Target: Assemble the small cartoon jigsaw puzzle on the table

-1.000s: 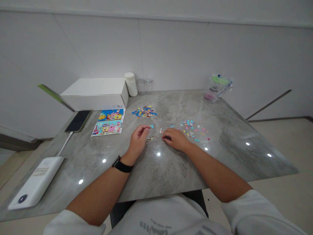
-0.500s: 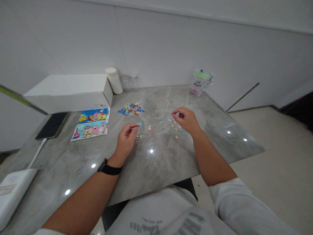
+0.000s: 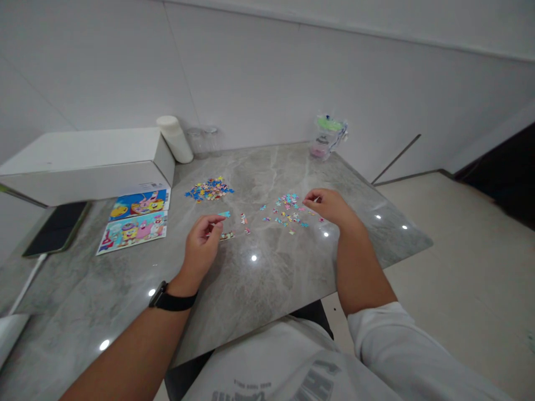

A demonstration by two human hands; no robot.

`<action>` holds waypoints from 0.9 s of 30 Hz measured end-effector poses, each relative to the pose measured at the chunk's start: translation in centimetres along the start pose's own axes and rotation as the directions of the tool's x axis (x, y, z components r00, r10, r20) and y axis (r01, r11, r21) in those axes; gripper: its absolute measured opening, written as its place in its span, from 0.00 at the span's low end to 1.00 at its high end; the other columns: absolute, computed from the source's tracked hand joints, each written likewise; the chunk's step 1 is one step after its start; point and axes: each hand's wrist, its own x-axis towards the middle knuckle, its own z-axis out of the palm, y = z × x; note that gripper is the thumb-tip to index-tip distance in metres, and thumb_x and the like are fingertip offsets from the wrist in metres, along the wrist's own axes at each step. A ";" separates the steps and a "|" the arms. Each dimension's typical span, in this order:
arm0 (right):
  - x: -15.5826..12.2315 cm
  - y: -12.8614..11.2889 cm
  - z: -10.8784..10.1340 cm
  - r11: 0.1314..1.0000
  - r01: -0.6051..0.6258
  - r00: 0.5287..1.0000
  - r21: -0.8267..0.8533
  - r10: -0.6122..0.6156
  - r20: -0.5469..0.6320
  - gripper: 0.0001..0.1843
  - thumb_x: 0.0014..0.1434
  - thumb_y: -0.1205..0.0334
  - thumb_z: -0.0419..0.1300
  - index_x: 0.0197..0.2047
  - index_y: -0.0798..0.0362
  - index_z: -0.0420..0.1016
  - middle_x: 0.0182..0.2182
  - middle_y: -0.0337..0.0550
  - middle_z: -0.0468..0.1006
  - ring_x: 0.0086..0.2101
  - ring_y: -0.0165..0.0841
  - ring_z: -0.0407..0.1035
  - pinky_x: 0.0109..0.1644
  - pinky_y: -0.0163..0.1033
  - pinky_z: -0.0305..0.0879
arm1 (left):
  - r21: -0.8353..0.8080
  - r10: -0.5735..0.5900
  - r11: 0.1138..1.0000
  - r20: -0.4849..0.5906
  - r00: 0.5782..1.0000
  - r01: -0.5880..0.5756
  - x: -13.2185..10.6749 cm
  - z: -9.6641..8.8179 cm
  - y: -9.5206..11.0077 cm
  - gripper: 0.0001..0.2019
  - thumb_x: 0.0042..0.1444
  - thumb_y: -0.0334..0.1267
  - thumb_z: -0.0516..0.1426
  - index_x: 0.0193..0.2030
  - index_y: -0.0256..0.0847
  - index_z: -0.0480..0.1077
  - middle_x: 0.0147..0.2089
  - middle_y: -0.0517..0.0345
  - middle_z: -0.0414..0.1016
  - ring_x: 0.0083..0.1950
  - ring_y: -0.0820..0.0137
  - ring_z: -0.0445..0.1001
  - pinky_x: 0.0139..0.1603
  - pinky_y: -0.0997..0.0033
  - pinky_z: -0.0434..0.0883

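My left hand (image 3: 202, 240), wearing a black watch, rests on the table with curled fingers. By its index fingertip lies a light blue puzzle piece (image 3: 224, 214), and a short strip of joined puzzle pieces (image 3: 227, 236) shows beside the thumb. The hand partly covers both. My right hand (image 3: 328, 207) is pinched at the right side of a loose spread of puzzle pieces (image 3: 288, 209). Whatever either hand holds is too small or hidden to make out. Between the hands are a small upright group of pieces (image 3: 243, 219) and a pink piece (image 3: 247, 230).
A denser pile of puzzle pieces (image 3: 209, 189) lies farther back. Two cartoon picture cards (image 3: 132, 229) are at left, near a phone (image 3: 56, 228) on a white cable. Along the wall stand a white box (image 3: 83, 161), a white bottle (image 3: 175, 140), clear jars (image 3: 211, 140) and a plastic bag (image 3: 327, 138).
My view has turned to the right. My right hand has drawn rightward off the loose pieces, uncovering several blue ones. My left hand stays by the joined strip.
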 end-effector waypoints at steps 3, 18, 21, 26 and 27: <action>-0.2 -0.1 1.6 0.997 0.061 0.980 -0.038 -0.052 0.194 0.06 0.61 0.57 0.67 0.33 0.47 0.83 0.31 0.41 0.84 0.31 0.35 0.74 0.36 0.39 0.64 | -0.004 0.000 1.000 -0.019 1.000 0.000 0.0 0.1 0.3 0.12 0.65 0.45 0.58 0.49 0.44 0.78 0.36 0.57 0.75 0.38 0.67 0.73 0.34 0.71 0.69; -1.0 -1.6 5.6 0.976 0.196 0.872 -0.097 -0.128 0.473 0.07 0.49 0.68 0.72 0.29 0.47 0.80 0.28 0.39 0.82 0.28 0.34 0.72 0.31 0.37 0.59 | 0.005 0.013 1.000 -0.028 1.000 -0.012 0.0 0.2 0.5 0.11 0.65 0.43 0.59 0.48 0.43 0.79 0.39 0.56 0.76 0.39 0.67 0.74 0.35 0.70 0.68; -1.0 -2.4 6.2 0.967 0.253 0.852 -0.032 -0.207 0.481 0.08 0.50 0.70 0.70 0.31 0.48 0.79 0.30 0.40 0.82 0.31 0.34 0.73 0.33 0.37 0.60 | 0.023 0.040 0.999 -0.018 0.999 -0.040 0.0 0.2 0.2 0.11 0.67 0.43 0.58 0.50 0.43 0.79 0.42 0.56 0.77 0.39 0.68 0.73 0.38 0.70 0.68; -0.9 -4.5 7.0 0.961 0.213 0.827 0.175 -0.272 0.491 0.03 0.57 0.67 0.66 0.36 0.49 0.79 0.30 0.38 0.80 0.32 0.32 0.72 0.37 0.37 0.62 | 0.031 0.060 0.998 -0.029 0.998 -0.059 0.1 0.1 0.1 0.11 0.67 0.43 0.57 0.49 0.42 0.78 0.45 0.55 0.78 0.39 0.69 0.73 0.40 0.69 0.68; -0.9 -5.0 7.2 0.954 0.188 0.834 0.234 -0.281 0.475 0.02 0.58 0.65 0.66 0.36 0.50 0.78 0.30 0.38 0.80 0.32 0.32 0.72 0.37 0.37 0.63 | 0.029 0.057 0.998 -0.033 0.998 -0.056 0.2 0.1 0.1 0.11 0.67 0.43 0.57 0.49 0.42 0.78 0.45 0.55 0.78 0.39 0.69 0.73 0.40 0.70 0.68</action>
